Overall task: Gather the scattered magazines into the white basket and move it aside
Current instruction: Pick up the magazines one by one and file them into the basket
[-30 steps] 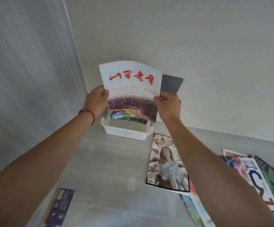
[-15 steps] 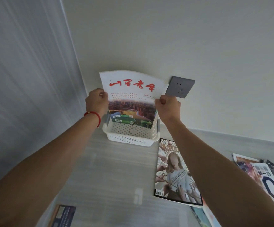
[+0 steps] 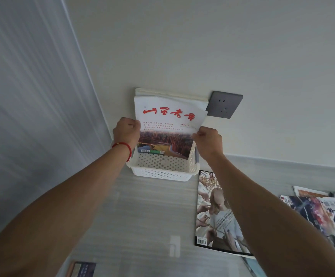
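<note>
Left hand: we are seeing the left hand [image 3: 126,131], with a red cord bracelet [image 3: 125,147] on its wrist, gripping the left edge of the white-covered magazine with red brush lettering [image 3: 169,124], fingers curled round the paper.
Right hand: the right hand [image 3: 208,141] is pinching the same magazine's right edge, thumb and fingers closed on it.
Magazine held: it is standing nearly upright, its lower edge dipping inside the white perforated plastic basket [image 3: 162,173]; behind it we are making out the top edges of more pale pages.
Basket: it is sitting on the pale grey wood-grain table [image 3: 142,216] against the wall corner; inside, low in front of the held cover, we are seeing the edge of a green and blue printed item [image 3: 151,151], too small for us to identify.
Outside the basket: a glossy magazine showing a figure in a grey shirt [image 3: 217,214] is lying flat just right of the basket; further overlapping magazines [image 3: 326,214] are lying at the right edge, and a dark booklet [image 3: 81,269] at the near edge.
Wall: a dark grey socket plate [image 3: 225,104] is showing just beside the held magazine's upper right corner.
</note>
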Available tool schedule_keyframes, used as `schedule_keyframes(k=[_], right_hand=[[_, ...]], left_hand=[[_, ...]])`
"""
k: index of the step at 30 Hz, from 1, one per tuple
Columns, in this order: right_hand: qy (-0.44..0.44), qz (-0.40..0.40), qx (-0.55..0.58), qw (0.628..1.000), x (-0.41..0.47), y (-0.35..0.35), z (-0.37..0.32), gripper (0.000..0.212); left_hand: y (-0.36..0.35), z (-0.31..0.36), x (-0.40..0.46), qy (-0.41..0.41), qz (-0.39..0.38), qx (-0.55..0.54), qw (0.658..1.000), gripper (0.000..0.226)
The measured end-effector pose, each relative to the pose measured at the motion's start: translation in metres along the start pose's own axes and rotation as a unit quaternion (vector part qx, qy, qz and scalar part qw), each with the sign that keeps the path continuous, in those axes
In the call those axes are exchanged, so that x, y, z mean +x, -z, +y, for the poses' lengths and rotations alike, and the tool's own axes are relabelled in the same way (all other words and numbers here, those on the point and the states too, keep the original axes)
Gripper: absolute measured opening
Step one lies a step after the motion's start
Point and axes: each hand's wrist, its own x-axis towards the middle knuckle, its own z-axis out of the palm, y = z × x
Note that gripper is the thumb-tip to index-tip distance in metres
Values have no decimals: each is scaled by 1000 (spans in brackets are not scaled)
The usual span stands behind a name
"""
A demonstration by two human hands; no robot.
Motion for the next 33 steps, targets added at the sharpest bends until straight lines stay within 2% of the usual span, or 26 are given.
schedule_keyframes(k=[2,5,6,7,9,11,14,17,19,21,23,25,27,33], right_hand=[[3,-16,30,999,-2,3,0,19],[-29,-47,66,996,-7,6,2,39],[-40,-59,71,995,-11,6,5,48],[-45,-69,71,994,-16,7,11,53],[-28,-81,57,995,-32,11,28,52],[-2,-81,30,996,-55,19,51,46],[-13,-54,-13,998,-91,42,94,41],[-46,-26,-83,995,-122,78,151,41],[-91,-1,-136,987,-138,107,194,45],[-182,30,-201,962,-150,140,237,55],[-294,25,-247,923,-162,170,279,75],[-369,-9,-233,900,-177,194,315,95],[-365,-56,-253,894,-192,193,334,100],[-223,-130,-369,893,-233,182,338,82]], left_hand=[[-1,3,-4,-3,3,21,1000,30],[-2,5,-9,8,-29,52,998,15],[-2,4,-11,29,-46,42,998,23],[-1,4,-16,55,-65,29,996,42],[0,0,-31,85,-75,26,993,63],[-3,-7,-51,63,-51,45,996,61],[-12,-19,-94,-18,-30,89,995,47],[-36,-28,-150,-93,-110,148,978,54],[-57,-28,-187,-127,-171,186,959,56],[-80,-25,-221,-145,-218,205,943,59],[-102,-24,-251,-173,-244,203,933,64],[-126,-17,-277,-221,-261,206,917,64],[-143,-11,-295,-260,-286,209,898,58],[-196,5,-339,-304,-327,301,843,58]])
